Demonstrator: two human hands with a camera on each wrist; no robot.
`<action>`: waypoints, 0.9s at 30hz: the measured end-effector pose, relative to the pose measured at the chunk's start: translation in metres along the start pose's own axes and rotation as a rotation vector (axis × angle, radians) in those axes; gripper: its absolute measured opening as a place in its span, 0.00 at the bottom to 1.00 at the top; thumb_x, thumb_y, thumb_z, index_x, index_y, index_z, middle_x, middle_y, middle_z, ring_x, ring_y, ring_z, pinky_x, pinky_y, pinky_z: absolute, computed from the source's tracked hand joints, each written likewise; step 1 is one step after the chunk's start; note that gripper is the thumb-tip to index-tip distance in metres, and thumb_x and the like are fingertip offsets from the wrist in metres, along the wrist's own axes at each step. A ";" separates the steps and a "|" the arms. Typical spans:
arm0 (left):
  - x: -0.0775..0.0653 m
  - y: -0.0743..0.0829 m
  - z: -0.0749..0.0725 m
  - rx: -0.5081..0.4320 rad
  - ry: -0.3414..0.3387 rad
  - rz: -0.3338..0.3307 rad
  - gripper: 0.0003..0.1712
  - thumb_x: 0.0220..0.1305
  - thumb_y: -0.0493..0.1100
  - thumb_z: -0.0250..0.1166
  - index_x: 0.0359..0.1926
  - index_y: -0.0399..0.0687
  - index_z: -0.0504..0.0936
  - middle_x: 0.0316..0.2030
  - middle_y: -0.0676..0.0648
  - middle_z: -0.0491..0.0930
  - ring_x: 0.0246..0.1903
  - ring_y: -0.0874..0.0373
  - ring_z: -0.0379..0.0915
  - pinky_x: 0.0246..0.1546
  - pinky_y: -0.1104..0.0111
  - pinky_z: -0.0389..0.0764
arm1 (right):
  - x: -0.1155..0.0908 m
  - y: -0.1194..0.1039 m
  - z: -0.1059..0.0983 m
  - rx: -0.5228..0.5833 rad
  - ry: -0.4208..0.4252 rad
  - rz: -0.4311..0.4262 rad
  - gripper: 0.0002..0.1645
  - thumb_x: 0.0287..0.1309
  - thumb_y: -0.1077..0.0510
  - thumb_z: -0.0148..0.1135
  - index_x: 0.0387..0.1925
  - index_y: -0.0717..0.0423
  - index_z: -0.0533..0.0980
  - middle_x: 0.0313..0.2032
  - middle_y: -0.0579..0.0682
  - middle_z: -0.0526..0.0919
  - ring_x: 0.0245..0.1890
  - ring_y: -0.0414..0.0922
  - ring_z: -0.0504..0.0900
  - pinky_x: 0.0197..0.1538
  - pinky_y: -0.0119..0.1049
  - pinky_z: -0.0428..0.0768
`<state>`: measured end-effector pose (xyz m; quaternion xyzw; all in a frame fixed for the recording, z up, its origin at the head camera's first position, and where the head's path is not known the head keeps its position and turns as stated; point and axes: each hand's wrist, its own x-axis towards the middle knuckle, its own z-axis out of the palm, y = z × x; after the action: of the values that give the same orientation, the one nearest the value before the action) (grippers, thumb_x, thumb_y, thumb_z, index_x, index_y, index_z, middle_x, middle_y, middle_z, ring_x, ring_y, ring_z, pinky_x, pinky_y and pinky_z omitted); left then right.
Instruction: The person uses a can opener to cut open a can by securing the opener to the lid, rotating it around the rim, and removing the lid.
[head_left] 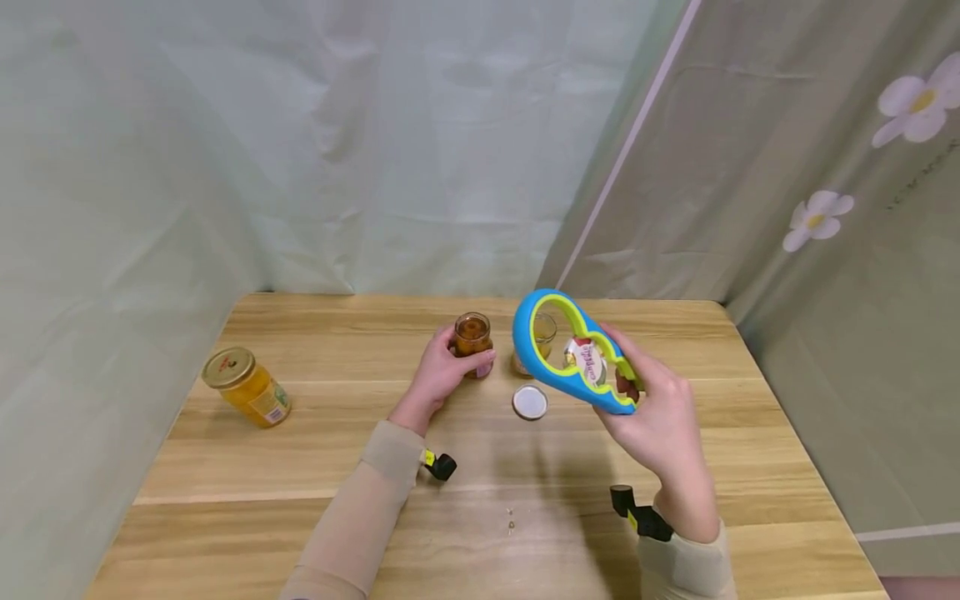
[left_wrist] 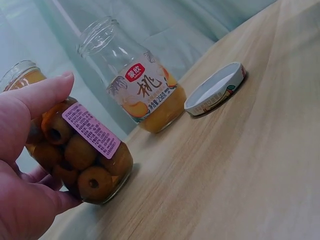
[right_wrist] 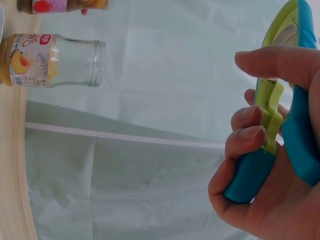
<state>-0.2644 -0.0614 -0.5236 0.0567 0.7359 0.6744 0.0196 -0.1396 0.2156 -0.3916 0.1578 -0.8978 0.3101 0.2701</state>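
Observation:
My left hand [head_left: 442, 371] grips an open glass jar [head_left: 473, 333] of brown, cored round fruit in liquid, its base on the table; a pink label shows in the left wrist view. In my right hand [head_left: 656, 408] is a blue and green jar opener [head_left: 531, 354], raised above the table with its scalloped loop to the left. A printed lid [head_left: 585, 360] shows inside the loop. Behind the opener stands a second open glass jar [left_wrist: 145, 90] with a peach label and a little yellow content. One white-lined lid [head_left: 530, 402] lies inside up in front of it.
Far left on the wooden table [head_left: 300, 517] stands a jar [head_left: 255, 392] of yellow fruit with its gold lid on. Small crumbs [head_left: 512, 525] lie near the front. A pale curtain [head_left: 420, 167] hangs along the table's back edge.

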 end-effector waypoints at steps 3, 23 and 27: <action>0.002 0.000 0.000 0.019 0.007 0.021 0.27 0.50 0.47 0.79 0.52 0.58 0.81 0.51 0.48 0.71 0.55 0.53 0.66 0.62 0.49 0.67 | 0.000 0.000 0.000 0.004 0.001 0.004 0.49 0.37 0.64 0.73 0.66 0.38 0.71 0.23 0.46 0.75 0.22 0.39 0.70 0.21 0.39 0.72; 0.003 0.003 -0.002 0.023 -0.008 0.025 0.34 0.51 0.40 0.78 0.59 0.56 0.76 0.54 0.49 0.77 0.55 0.52 0.70 0.63 0.49 0.67 | -0.001 0.001 0.004 0.013 -0.024 0.011 0.50 0.38 0.64 0.74 0.67 0.37 0.71 0.24 0.43 0.75 0.23 0.39 0.70 0.22 0.38 0.72; 0.004 0.007 -0.003 0.064 -0.004 -0.004 0.37 0.52 0.41 0.77 0.63 0.53 0.73 0.56 0.49 0.76 0.57 0.53 0.68 0.66 0.50 0.65 | 0.001 0.001 0.004 0.026 -0.024 -0.005 0.49 0.37 0.63 0.74 0.66 0.39 0.72 0.24 0.42 0.74 0.22 0.38 0.70 0.21 0.37 0.71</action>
<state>-0.2682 -0.0631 -0.5166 0.0572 0.7571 0.6504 0.0206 -0.1423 0.2135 -0.3942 0.1671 -0.8965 0.3191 0.2578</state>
